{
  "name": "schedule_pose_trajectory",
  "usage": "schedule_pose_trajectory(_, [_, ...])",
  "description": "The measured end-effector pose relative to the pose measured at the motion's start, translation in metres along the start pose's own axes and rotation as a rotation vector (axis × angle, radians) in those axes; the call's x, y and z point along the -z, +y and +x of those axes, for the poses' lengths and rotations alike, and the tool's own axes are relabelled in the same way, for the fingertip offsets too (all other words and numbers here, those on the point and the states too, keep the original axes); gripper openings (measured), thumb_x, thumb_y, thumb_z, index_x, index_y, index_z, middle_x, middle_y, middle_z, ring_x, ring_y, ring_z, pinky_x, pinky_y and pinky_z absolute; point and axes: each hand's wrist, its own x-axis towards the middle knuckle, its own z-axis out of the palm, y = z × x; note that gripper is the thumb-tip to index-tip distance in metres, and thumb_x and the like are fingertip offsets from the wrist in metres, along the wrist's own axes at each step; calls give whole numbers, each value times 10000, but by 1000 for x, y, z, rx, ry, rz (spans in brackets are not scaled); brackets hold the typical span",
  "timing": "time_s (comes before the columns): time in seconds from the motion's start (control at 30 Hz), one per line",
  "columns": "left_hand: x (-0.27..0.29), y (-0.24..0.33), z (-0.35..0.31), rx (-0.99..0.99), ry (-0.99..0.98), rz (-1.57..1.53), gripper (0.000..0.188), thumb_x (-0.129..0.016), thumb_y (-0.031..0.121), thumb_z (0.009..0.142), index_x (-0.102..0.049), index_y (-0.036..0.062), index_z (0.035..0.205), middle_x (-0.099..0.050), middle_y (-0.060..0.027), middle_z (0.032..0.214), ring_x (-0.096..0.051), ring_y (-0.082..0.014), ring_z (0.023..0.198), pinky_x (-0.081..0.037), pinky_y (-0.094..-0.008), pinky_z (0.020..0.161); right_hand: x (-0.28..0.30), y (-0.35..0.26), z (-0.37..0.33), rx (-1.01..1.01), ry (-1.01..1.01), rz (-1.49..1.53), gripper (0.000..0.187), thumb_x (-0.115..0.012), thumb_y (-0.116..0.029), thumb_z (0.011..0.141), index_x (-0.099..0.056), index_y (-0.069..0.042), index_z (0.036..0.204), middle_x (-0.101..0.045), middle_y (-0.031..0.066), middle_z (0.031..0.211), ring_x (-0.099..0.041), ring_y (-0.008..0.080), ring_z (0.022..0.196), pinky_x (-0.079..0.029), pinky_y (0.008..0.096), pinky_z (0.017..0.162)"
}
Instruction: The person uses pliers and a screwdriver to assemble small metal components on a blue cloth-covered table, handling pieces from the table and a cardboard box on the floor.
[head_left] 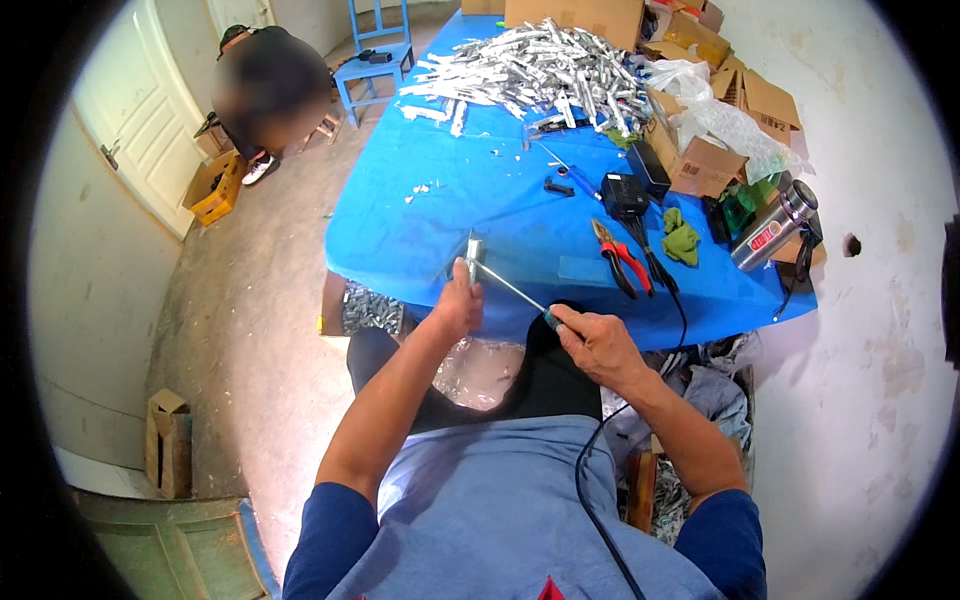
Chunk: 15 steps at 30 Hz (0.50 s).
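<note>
Over the near edge of the blue-covered table (400,215), my left hand (459,303) grips a short silvery metal piece (475,252), held upright. My right hand (597,343) is wrapped around the teal handle of a screwdriver (512,288). Its long thin shaft slants up and left, and the tip meets the side of the metal piece; whether it is in a slot is too small to tell. Red-handled pliers (621,262) lie to the right of my hands. At the far end rises a large heap of similar long silvery metal pieces (535,70).
Black power adapters (626,196), a green cloth (681,238) and a steel flask (775,225) stand along the right side, near open cardboard boxes (705,165). A box of small metal parts (372,308) sits below the table. Another person (272,85) crouches at far left beside a blue chair (375,65).
</note>
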Motion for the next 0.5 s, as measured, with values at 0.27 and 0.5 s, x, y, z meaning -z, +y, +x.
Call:
schedule_pose_trajectory(0.27, [3, 1, -5, -5, -4, 45, 600, -363, 740, 880, -365, 190, 640, -244, 59, 490, -185, -100, 360, -135, -269, 351, 16, 42, 9, -632, -246, 861, 364, -605, -205, 910, -619, -29, 1228, -664, 125, 790, -582, 105, 584, -471, 244, 517])
schedule_pose_trajectory(0.5, [7, 0, 2, -1, -3, 3, 618, -338, 740, 889, -382, 168, 659, -282, 52, 504, -228, -103, 383, -183, -269, 366, -28, -5, -22, 84, 63, -332, 272, -599, -143, 898, -658, -54, 1149, -656, 125, 785, -555, 178, 530, -477, 304, 510])
